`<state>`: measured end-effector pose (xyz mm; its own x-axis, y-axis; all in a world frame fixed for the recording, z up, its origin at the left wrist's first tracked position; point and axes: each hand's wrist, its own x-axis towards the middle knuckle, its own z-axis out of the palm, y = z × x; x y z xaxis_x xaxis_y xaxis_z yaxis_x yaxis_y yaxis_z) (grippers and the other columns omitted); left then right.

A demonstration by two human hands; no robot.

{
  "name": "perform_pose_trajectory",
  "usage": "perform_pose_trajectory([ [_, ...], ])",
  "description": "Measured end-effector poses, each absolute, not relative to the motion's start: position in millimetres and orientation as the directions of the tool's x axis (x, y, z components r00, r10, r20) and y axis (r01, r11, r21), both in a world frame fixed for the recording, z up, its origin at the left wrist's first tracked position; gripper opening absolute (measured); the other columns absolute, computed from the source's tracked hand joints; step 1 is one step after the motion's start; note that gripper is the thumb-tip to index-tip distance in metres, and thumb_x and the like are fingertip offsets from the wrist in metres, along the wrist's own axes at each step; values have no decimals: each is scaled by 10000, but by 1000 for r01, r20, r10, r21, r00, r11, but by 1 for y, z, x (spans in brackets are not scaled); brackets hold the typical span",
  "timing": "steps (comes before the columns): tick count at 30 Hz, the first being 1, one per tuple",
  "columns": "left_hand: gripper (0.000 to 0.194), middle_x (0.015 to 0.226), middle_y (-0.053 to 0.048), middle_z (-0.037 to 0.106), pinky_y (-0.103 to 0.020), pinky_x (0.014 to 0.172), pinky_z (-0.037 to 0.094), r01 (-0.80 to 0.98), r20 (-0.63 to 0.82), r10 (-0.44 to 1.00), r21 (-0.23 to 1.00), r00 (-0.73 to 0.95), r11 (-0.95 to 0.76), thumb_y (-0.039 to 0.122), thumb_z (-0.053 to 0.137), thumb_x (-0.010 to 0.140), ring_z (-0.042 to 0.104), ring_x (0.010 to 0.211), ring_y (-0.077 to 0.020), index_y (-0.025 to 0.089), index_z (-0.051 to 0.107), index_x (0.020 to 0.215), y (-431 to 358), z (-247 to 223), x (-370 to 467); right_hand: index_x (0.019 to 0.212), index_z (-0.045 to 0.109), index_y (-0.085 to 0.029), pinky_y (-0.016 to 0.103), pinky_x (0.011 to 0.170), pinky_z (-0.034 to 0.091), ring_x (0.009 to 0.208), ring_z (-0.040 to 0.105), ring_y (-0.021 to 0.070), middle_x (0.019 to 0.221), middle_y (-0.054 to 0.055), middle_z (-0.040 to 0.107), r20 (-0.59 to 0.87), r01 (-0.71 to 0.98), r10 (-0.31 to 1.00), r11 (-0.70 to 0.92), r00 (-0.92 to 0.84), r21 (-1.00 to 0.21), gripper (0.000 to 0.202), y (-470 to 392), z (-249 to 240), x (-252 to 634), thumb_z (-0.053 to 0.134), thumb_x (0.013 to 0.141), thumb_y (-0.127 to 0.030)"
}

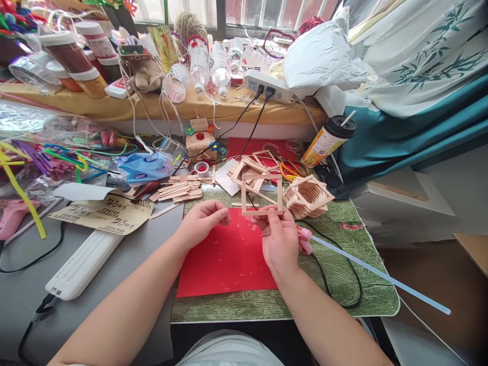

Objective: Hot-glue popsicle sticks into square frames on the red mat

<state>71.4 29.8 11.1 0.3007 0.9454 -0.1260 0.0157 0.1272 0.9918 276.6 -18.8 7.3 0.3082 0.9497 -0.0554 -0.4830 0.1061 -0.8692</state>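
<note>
- The right hand (280, 239) pinches the bottom bar of a square frame of pale wooden craft sticks (262, 194), holding it upright above the red paper sheet (224, 259).
- The left hand (202, 219), fingers curled shut, meets the frame's lower left corner; whether it grips the stick I cannot tell.
- Just right of the grip lie a pink glue gun with a long clear glue stick (305, 243) and a stacked lattice of craft sticks (307, 195).
- Beyond the frame sit more stick frames (247, 168); to the left, loose sticks (179, 189).
</note>
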Motion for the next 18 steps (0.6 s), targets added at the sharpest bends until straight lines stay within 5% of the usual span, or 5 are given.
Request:
perform_pose_trajectory([
  [10,327,917,-80,824,-313,823,583,-2,-200,936,978,289,209,446,932,757,748,843,-205,204,834,952,20,16,84,1043,673,-249,356,795,686,824,773,170,929,-1,757,-70,-514,967,68,244,-855,202,-20,4,273,783,971,-402],
  [18,322,883,-64,810,-282,783,548,143,-159,950,982,267,124,517,828,869,712,805,-177,201,805,928,22,11,80,1016,692,-235,367,820,703,847,788,175,952,5,766,-93,-511,973,29,212,-859,226,-21,1,270,827,937,-398],
])
